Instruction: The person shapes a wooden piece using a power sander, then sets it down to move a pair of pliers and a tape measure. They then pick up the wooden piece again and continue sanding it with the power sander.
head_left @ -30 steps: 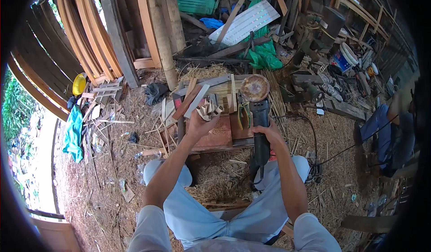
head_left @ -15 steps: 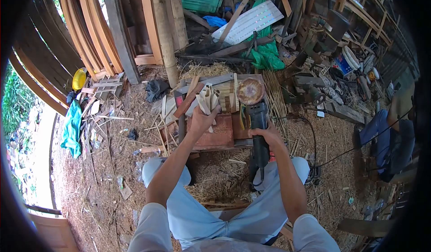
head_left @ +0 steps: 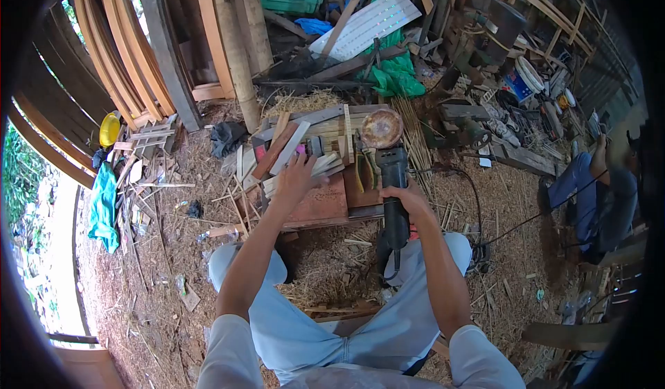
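Note:
My right hand (head_left: 407, 199) is wrapped round the dark body of an angle grinder (head_left: 395, 174), held upright in front of my right knee. A round, brown, worn disc (head_left: 382, 128) faces up at its far end. Over the low wooden bench my left hand (head_left: 296, 180) has its fingers spread. Beneath and beside those fingers lie several pale wood strips (head_left: 330, 163). A reddish-brown board (head_left: 320, 202) forms the near part of the bench top. Between it and the grinder rests a curved yellow-and-black item (head_left: 359, 178), perhaps plier handles.
Wood shavings and offcuts cover the ground. The grinder's cord (head_left: 476, 195) runs off to the right, where another person (head_left: 589, 188) sits. Wooden frames (head_left: 125, 49) lean at the back left. Behind the bench lie a green sheet (head_left: 398, 77) and a white panel (head_left: 367, 25).
My left hand has lowered the bundle of wood strips onto the bench and let go, its fingers now spread. My right hand keeps hold of the grinder. The view has shifted slightly.

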{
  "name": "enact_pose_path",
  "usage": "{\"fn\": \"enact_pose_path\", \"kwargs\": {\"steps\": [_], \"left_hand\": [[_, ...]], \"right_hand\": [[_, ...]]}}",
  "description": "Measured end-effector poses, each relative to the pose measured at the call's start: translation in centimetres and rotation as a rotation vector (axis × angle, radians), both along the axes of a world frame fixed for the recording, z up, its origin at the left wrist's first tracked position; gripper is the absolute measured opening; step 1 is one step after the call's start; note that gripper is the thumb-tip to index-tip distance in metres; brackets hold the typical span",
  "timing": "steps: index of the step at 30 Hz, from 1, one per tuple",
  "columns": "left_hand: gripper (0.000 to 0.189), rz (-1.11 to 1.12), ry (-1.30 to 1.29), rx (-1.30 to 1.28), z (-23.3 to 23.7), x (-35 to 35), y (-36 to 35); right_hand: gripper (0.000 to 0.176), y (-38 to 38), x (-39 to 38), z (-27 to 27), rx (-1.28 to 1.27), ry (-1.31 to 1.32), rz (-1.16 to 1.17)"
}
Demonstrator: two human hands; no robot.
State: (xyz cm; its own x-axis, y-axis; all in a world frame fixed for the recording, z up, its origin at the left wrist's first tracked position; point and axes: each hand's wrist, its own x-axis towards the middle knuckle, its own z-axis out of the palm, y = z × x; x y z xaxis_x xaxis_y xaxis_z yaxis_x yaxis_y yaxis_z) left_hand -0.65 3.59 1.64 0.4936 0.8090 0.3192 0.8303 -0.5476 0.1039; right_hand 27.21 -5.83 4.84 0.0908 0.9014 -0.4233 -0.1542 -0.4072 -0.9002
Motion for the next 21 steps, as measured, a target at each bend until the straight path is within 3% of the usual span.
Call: {"fn": "enact_pose_path", "kwargs": {"steps": [2,4,11,13,17,19,21], "left_hand": [[0.067,0.044,0.025,0.056,0.1,0.6,-0.2],[0.057,-0.079,-0.006,0.266,0.8,0.9,-0.3],[0.030,-0.262,-0.015,0.191,0.6,2.9,0.3],[0.021,-0.349,-0.105,0.178,0.3,3.2,0.4],[0.024,-0.440,-0.059,0.067,0.1,3.1,0.5],[0.023,-0.434,-0.108,0.082,-0.2,3.1,0.9],[0.022,-0.433,-0.169,0.072,-0.4,3.2,1.1]], "right_hand": [[0.083,-0.3,-0.1,0.4,-0.011,-0.005,-0.011],[0.084,-0.7,-0.4,1.4,-0.017,-0.074,-0.047],[0.091,-0.6,0.2,0.4,-0.097,-0.100,-0.020],[0.051,-0.7,0.0,0.1,-0.035,-0.117,-0.047],[0.050,-0.7,0.3,-0.3,-0.006,-0.087,-0.072],[0.094,-0.7,0.7,-0.1,-0.094,-0.059,-0.025],[0.091,-0.5,0.8,-0.8,-0.075,-0.051,-0.022]]}}
